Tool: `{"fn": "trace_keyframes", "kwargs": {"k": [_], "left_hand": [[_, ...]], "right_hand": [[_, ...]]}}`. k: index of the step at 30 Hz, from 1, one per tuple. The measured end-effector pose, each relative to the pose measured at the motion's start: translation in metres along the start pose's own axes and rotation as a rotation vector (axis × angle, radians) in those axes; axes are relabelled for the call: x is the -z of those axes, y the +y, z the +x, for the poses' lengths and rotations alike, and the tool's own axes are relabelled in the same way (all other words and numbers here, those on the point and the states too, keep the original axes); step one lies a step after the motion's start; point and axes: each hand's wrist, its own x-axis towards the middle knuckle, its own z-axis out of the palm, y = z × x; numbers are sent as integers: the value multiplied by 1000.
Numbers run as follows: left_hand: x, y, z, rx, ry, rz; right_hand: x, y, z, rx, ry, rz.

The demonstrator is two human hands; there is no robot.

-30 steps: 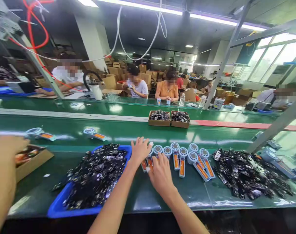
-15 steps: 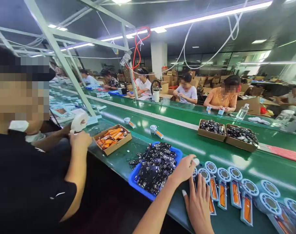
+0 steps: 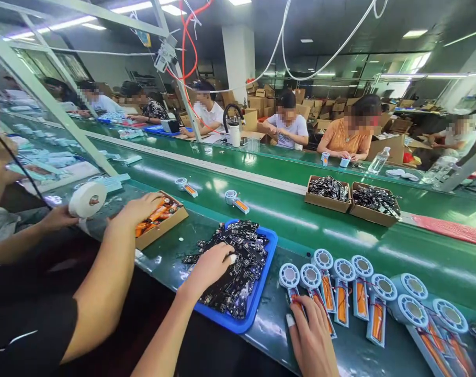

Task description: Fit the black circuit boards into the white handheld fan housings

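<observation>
- At far left: co-worker's hand (image 3: 58,218), smooth white roll (image 3: 82,204) held.
- Cardboard carton (image 3: 164,230), glossy orange parts (image 3: 164,213); a bare forearm (image 3: 109,275) partly blocks my view.
- Blue plastic tray (image 3: 257,298), flat black circuit boards (image 3: 236,285) heaped; my left hand (image 3: 213,263) over them, fingers loosely curled, grip I cannot tell.
- My right hand (image 3: 312,329), fingers half spread over pale-blue, round-headed housings (image 3: 344,270); hold, likewise, I cannot tell.
</observation>
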Motion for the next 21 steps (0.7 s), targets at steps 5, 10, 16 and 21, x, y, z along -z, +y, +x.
{"fn": "trace_keyframes", "kwargs": {"k": [5,10,16,21], "left_hand": [[1,6,18,-89,57,23],[-14,36,43,-309,-59,40],[3,36,55,-311,-60,-61],[12,35,25,-96,71,-415]], "right_hand": [[17,-6,23,-86,62,139],[27,-9,35,-118,36,216],[35,-9,25,-186,-47,290],[44,5,26,-351,-22,406]]}}
